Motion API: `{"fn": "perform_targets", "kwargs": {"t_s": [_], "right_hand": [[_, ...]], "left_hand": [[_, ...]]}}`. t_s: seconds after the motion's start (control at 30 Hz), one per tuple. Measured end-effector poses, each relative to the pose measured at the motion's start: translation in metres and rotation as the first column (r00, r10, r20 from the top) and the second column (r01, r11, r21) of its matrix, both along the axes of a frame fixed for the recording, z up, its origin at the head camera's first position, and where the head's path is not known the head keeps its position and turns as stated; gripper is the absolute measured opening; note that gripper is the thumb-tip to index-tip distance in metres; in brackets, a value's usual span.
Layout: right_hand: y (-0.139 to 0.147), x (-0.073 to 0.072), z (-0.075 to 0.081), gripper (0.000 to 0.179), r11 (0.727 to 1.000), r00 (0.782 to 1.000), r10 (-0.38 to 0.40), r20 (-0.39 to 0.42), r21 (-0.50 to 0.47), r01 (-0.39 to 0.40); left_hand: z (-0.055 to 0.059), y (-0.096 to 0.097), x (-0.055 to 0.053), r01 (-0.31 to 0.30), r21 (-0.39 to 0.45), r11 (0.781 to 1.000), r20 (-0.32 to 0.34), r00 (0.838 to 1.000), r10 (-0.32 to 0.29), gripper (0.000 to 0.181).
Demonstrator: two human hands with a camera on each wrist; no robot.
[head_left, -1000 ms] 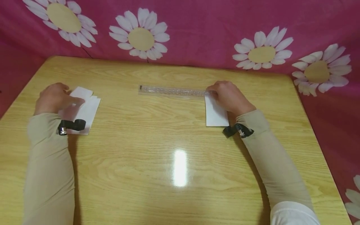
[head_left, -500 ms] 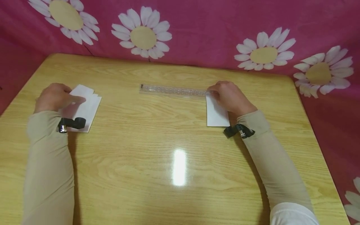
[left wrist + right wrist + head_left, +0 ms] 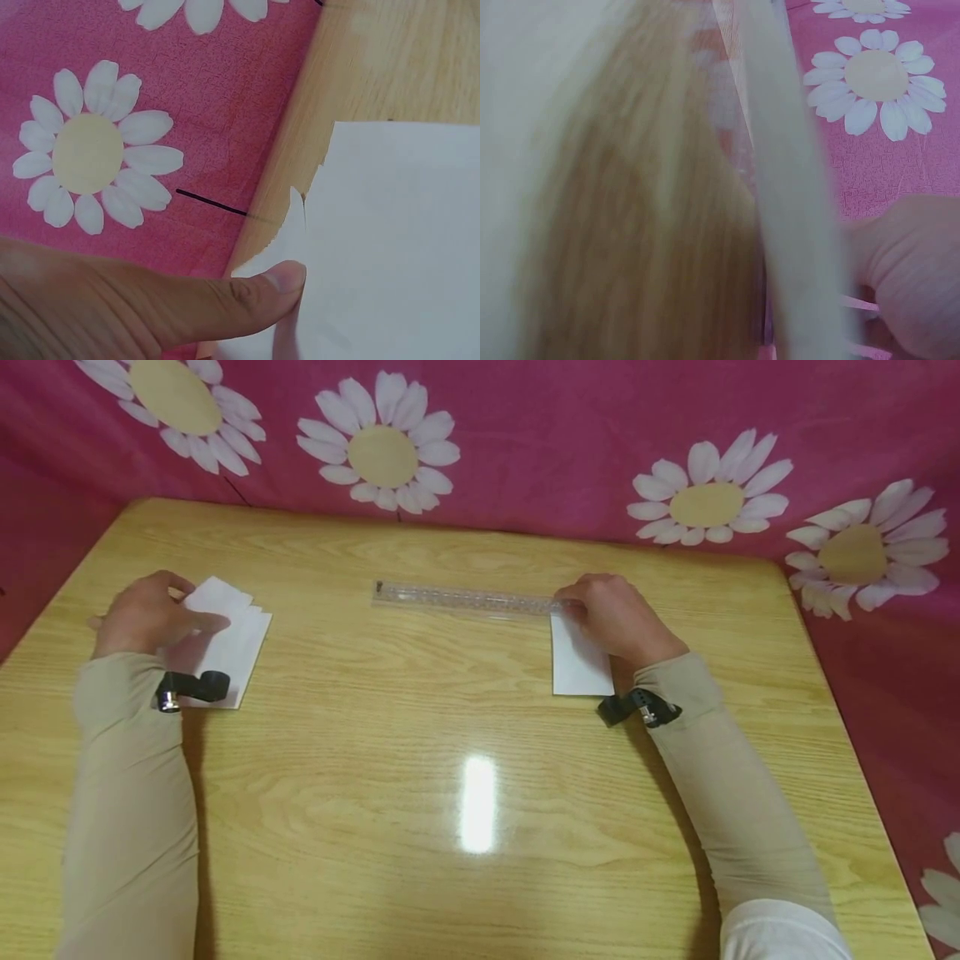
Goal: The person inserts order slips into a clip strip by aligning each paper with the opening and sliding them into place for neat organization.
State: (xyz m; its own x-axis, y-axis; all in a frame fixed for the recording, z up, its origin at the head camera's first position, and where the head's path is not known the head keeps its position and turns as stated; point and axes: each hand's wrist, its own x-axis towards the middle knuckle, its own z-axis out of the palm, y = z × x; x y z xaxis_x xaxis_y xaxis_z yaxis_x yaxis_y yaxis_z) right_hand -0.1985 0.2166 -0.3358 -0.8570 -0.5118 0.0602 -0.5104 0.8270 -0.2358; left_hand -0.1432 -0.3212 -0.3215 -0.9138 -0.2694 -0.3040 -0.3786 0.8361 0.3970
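At the left of the table, my left hand [image 3: 150, 614] pinches several overlapping pieces of white paper [image 3: 238, 647], with the thumb lying over their edge. In the left wrist view the white paper [image 3: 390, 240] has a ragged, torn edge beside the thumb [image 3: 255, 300]. To the right, my right hand [image 3: 618, 618] grips one end of a clear plastic ruler [image 3: 457, 599] together with a smaller white paper piece [image 3: 579, 664] that hangs toward me. The right hand's fingertips are hidden. In the right wrist view the right hand [image 3: 919, 274] shows at the right, with much of the foreground blurred.
Both hands work over a light wood-grain table [image 3: 360, 760] with a bright light reflection. A pink cloth [image 3: 540, 443] with large white daisies hangs behind the far edge and at the sides. Each wrist wears a black camera mount [image 3: 193, 687].
The left hand and its paper have shifted slightly up in the head view, partly along with a small camera shift. The right hand, ruler and smaller paper stay nearly still.
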Motion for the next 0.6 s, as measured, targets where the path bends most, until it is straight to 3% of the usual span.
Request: {"fn": "perform_targets", "kwargs": {"t_s": [0.6], "right_hand": [[0.0,-0.0006,-0.0003,0.028,1.0,1.0,0.01,-0.015,0.004,-0.01]], "left_hand": [[-0.0014,0.0025,0.0021,-0.014,0.033,0.999,-0.027,1.0,0.015,0.076]]}}
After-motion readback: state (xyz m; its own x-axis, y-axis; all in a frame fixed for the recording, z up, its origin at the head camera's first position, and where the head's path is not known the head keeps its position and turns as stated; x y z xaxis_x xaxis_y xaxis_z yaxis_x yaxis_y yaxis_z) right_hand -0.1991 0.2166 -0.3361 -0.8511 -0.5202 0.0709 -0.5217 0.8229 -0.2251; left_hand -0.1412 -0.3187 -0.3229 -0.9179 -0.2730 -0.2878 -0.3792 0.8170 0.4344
